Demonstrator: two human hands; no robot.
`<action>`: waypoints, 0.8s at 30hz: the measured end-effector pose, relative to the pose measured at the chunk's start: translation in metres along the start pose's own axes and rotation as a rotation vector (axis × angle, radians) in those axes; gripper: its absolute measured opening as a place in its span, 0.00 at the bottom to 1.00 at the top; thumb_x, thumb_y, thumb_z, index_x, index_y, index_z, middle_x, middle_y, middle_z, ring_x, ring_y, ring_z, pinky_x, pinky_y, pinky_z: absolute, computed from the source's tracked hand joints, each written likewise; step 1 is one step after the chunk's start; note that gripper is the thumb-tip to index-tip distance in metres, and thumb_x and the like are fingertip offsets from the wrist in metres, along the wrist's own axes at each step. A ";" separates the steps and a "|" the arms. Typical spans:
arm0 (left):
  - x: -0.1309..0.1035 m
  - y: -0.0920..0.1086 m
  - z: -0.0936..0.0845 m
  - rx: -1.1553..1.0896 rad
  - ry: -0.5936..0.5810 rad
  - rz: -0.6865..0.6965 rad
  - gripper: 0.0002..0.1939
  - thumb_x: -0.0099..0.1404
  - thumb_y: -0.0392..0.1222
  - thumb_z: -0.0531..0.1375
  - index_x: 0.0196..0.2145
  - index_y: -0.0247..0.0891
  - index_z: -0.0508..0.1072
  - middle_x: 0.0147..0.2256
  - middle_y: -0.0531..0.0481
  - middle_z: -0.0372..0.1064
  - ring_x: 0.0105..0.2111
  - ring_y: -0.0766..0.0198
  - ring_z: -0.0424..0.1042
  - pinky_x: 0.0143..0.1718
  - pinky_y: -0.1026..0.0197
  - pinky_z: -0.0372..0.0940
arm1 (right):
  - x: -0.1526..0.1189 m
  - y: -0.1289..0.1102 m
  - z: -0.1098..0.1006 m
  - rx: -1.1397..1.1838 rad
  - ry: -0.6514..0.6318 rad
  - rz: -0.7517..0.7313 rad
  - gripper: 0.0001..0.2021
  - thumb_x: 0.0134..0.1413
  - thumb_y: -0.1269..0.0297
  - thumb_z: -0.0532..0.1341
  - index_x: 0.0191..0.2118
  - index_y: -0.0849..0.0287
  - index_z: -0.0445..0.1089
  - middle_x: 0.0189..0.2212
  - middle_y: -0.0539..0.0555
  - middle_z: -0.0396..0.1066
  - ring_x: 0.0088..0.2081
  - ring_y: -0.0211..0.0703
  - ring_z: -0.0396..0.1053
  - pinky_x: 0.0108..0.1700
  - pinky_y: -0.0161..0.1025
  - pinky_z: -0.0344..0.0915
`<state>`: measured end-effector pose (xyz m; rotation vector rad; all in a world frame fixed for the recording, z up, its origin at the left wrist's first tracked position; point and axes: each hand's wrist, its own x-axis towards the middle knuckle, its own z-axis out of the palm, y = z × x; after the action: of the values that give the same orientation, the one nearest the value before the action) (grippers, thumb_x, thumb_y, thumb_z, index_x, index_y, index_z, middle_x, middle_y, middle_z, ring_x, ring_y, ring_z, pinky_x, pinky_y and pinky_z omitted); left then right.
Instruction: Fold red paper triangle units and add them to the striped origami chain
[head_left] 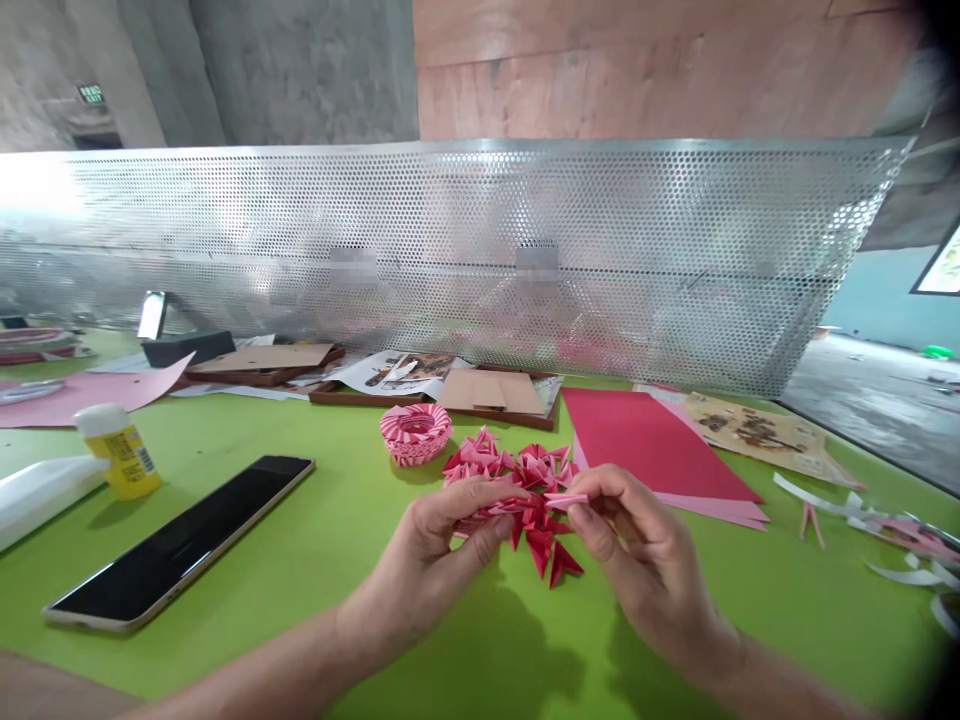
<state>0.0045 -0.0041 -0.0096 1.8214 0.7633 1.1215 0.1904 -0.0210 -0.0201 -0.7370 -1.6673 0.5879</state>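
Leftmost, a glue bottle and phone lie on the green table, with a small woven basket farther in. At centre, the left hand pinches a joined cluster of folded paper pieces, while the right hand pinches one pink piece against it. Loose pieces sit just behind; red paper lies right. The step appears to be slotting a unit in; the next move likely calls for aligned pockets and light pressure.

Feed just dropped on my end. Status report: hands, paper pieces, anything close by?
Left hand and right hand both pinching a chain of folded paper pieces. Loose pile just behind. Woven paper ring and phone sit apart on green table.
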 end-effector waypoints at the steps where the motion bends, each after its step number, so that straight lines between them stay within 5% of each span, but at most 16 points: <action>1: -0.001 0.000 -0.001 0.007 -0.015 -0.007 0.12 0.61 0.37 0.57 0.43 0.40 0.73 0.35 0.48 0.72 0.36 0.61 0.69 0.38 0.60 0.65 | 0.000 -0.001 0.000 -0.024 -0.010 -0.015 0.03 0.58 0.68 0.55 0.33 0.58 0.64 0.28 0.52 0.64 0.29 0.41 0.63 0.29 0.37 0.64; 13: 0.000 0.008 -0.002 0.097 -0.075 0.001 0.12 0.63 0.41 0.54 0.39 0.36 0.74 0.36 0.46 0.70 0.37 0.59 0.67 0.39 0.60 0.61 | 0.001 -0.004 -0.002 -0.173 -0.052 -0.220 0.06 0.54 0.76 0.55 0.35 0.58 0.64 0.28 0.51 0.63 0.29 0.39 0.62 0.30 0.36 0.60; 24: 0.001 0.008 -0.002 0.119 -0.066 0.005 0.10 0.61 0.40 0.55 0.36 0.35 0.75 0.33 0.45 0.71 0.35 0.59 0.67 0.37 0.59 0.61 | -0.002 0.000 -0.004 -0.224 -0.113 -0.262 0.09 0.52 0.78 0.55 0.35 0.57 0.63 0.29 0.52 0.65 0.31 0.42 0.65 0.32 0.38 0.64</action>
<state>0.0034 -0.0056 -0.0016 1.9507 0.8009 1.0329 0.1945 -0.0230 -0.0207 -0.6386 -1.9189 0.2643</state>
